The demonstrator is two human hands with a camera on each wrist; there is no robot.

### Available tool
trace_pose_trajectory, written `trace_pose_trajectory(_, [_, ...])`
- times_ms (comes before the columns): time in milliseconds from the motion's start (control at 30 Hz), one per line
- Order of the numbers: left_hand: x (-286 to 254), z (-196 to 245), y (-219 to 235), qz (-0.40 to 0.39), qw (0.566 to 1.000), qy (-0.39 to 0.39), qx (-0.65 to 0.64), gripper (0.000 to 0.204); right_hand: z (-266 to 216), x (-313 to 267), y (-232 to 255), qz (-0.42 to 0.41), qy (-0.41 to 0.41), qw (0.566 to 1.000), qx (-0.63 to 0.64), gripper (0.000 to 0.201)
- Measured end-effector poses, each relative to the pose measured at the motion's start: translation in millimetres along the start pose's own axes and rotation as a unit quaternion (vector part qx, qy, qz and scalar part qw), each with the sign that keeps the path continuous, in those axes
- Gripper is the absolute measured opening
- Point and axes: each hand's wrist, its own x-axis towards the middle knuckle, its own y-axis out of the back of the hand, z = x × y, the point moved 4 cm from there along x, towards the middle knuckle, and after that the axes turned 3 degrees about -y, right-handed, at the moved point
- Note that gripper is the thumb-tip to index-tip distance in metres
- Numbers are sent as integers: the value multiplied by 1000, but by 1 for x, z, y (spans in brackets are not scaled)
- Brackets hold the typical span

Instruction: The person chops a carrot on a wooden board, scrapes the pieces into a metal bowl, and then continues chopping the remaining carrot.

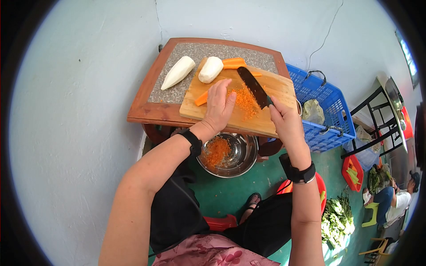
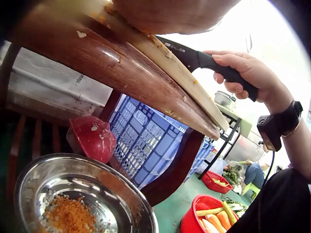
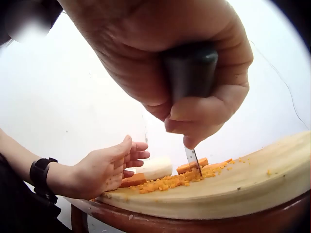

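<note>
Right hand grips the knife; left hand lies flat, fingers straight, on the chopped carrot on the board. Carrot may miss the bowl below

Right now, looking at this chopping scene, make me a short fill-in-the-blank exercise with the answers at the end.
1. The right hand grips a black ____.
2. The minced carrot lies on a wooden ____ board.
3. Below the table edge, a steel bowl holds more minced ____.
4. The left hand rests flat beside the pile, with two peeled ____ radishes behind it.

Missing words: knife; cutting; carrot; white
</note>
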Motion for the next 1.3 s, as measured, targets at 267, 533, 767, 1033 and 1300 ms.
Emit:
trace_pose_trajectory(267, [0, 0, 0, -3, 1000, 3, -3, 47, 8, 4, 1, -15, 9, 1000, 10, 32])
trace_pose_trajectory(533, [0, 1, 0, -8, 1000, 9, -3, 47, 18, 6, 2, -6, -2, 1000, -9, 33])
trace_pose_trajectory(767, [-1, 0, 0, -3, 1000, 1, -1, 46, 13, 0, 1, 12, 29, 999, -11, 33])
trace_pose_trajectory(1033, [0, 0, 0, 1, 1000, -2, 2, 46, 12, 2, 2, -1, 9, 1000, 5, 34])
trace_pose_trajectory(1300, [-1, 0, 0, -2, 1000, -1, 2, 47, 18, 7, 4, 17, 10, 1000, 7, 33])
